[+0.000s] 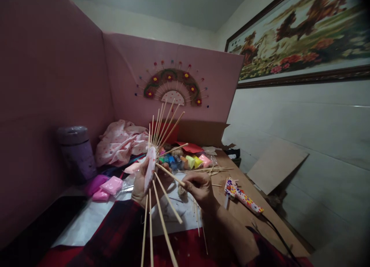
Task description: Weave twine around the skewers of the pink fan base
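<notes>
Left hand (pixel 140 187) clasps the upright disc (pixel 150 169); right hand (pixel 200 187) pinches a stick (pixel 170 175) (slanting down-right).

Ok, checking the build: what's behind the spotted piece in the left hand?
Behind the spotted piece, wooden sticks fan out, and part of the left hand shows. The far face is turned away, so how the sticks attach is hidden.

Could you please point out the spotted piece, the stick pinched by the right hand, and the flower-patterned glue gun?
Spotted piece (pixel 150 167): head view, middle of its spotted face.
Pinched stick (pixel 170 174): head view, midway along its visible shaft.
Glue gun (pixel 244 200): head view, on its handle.
</notes>
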`<state>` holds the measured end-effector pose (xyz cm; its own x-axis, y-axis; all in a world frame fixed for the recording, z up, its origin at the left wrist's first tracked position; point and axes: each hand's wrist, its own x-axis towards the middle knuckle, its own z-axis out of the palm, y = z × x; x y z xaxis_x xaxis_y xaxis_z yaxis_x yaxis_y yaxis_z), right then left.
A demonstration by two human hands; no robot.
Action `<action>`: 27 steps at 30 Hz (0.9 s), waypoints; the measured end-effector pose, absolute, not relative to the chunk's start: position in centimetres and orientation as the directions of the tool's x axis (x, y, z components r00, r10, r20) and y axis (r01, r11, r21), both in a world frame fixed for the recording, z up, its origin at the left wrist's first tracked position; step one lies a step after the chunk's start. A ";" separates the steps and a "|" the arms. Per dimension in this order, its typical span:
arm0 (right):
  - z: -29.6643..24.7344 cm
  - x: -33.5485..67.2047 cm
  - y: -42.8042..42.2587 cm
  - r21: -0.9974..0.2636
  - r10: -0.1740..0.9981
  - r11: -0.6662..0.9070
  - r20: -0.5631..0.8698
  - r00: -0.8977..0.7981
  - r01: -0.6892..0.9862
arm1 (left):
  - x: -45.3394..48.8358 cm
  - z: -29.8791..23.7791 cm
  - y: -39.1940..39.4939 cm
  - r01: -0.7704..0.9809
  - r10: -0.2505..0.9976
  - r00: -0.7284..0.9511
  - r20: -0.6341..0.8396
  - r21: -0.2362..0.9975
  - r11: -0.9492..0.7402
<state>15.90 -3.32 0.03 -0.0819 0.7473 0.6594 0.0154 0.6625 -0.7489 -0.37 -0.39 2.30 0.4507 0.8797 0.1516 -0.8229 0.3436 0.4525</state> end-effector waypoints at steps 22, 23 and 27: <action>0.4 15.7 -3.9 -0.710 0.715 0.699 0.690 -0.112 0.085 | -0.2 2.5 -1.1 -0.820 0.882 0.435 0.179 0.483 0.307; 0.4 15.7 -3.9 -0.714 0.719 0.694 0.685 -0.115 0.087 | -0.2 2.5 -1.0 -0.818 0.881 0.439 0.179 0.486 0.308; 0.5 15.7 -3.9 -0.731 0.740 0.672 0.668 -0.082 0.117 | -0.4 2.9 -0.9 -0.798 0.864 0.489 0.117 0.461 0.389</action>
<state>15.69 -3.95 0.46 -0.0818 0.7401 0.6675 0.1169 0.6723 -0.7310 -0.42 -0.93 2.92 0.4891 0.8644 0.1170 -0.7975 0.3889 0.4612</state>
